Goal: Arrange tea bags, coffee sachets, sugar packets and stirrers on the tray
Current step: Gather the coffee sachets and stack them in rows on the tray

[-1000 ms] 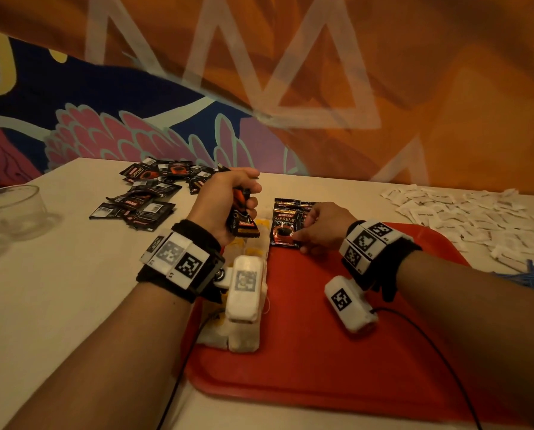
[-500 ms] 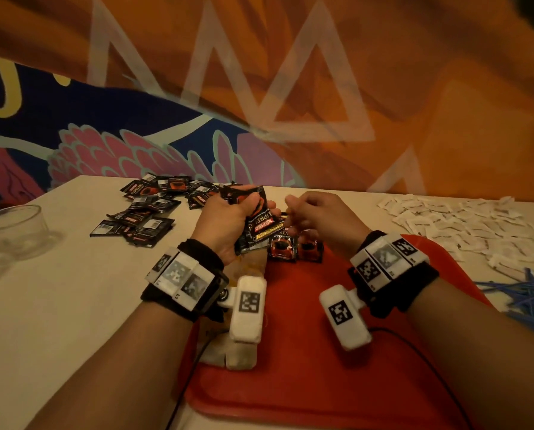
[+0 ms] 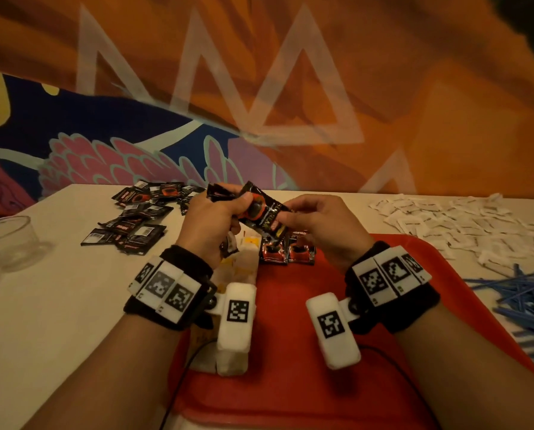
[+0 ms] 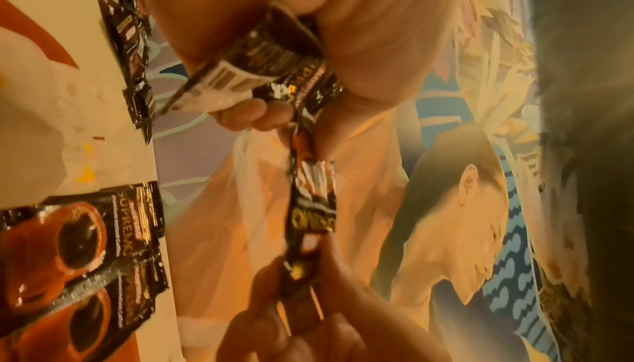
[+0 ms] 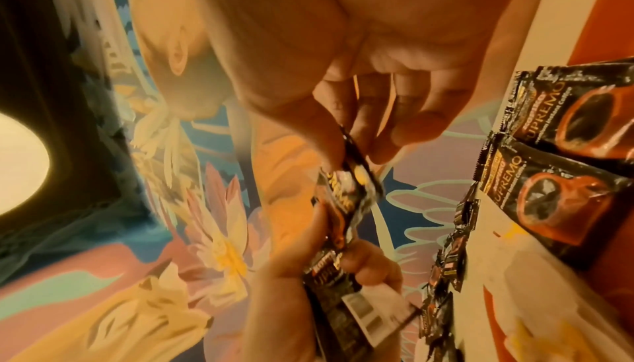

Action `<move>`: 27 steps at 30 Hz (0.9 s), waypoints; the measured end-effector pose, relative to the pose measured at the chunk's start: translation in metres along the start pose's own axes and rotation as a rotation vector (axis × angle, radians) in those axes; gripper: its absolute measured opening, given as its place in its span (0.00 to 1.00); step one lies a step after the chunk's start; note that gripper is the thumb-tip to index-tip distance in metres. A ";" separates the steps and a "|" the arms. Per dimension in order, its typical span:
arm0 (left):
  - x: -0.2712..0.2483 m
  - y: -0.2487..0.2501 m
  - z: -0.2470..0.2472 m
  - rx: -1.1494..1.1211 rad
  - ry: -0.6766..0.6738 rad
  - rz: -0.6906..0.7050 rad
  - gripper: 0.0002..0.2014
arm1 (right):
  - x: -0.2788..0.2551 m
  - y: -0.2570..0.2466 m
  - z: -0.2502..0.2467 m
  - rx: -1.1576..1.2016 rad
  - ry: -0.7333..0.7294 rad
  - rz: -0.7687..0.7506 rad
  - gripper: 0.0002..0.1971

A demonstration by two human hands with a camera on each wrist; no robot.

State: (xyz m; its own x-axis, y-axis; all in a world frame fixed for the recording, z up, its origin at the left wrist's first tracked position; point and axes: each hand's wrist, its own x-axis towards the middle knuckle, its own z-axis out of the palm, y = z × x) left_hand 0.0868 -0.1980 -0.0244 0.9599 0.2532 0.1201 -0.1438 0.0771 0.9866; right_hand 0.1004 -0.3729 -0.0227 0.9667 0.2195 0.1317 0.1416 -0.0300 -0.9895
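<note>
Above the far edge of the red tray (image 3: 290,352), my left hand (image 3: 216,218) grips a bunch of black coffee sachets (image 4: 274,53). One sachet (image 3: 264,214) sticks out of the bunch to the right. My right hand (image 3: 318,221) pinches its free end (image 5: 356,167) between thumb and fingers. Two coffee sachets (image 3: 287,251) lie side by side on the tray's far edge, below the hands. Tea bags (image 3: 240,265) lie in a row on the tray's left side, partly hidden by my left wrist.
More coffee sachets (image 3: 141,218) are scattered on the white table at the far left. White sugar packets (image 3: 464,218) are spread at the far right, and blue stirrers (image 3: 526,302) are heaped beside the tray's right edge. A glass bowl (image 3: 4,240) stands at the left.
My right hand has left the sachets lying on the tray and risen to the bunch in my left hand, where it now pinches one sachet. Both hands have lifted.
</note>
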 end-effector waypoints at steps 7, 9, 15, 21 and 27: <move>-0.004 0.003 0.000 0.131 -0.231 -0.076 0.05 | 0.004 -0.002 -0.011 0.079 0.156 -0.146 0.06; -0.007 0.004 0.002 0.111 -0.268 -0.037 0.03 | 0.002 -0.006 -0.012 -0.011 0.163 -0.207 0.06; -0.010 0.006 0.006 -0.054 -0.235 -0.008 0.02 | -0.004 -0.010 -0.013 0.135 0.114 -0.193 0.10; -0.014 0.007 0.007 0.048 -0.325 0.021 0.17 | 0.002 -0.006 -0.016 -0.097 0.198 -0.270 0.09; -0.009 0.005 0.006 0.072 -0.173 0.085 0.03 | -0.003 -0.002 -0.010 -0.391 0.017 -0.265 0.05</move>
State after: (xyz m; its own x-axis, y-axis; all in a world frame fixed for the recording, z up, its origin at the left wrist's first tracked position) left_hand 0.0784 -0.2056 -0.0198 0.9729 0.0863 0.2144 -0.2145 -0.0087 0.9767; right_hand 0.0990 -0.3837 -0.0208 0.8893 0.2532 0.3809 0.4504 -0.3407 -0.8252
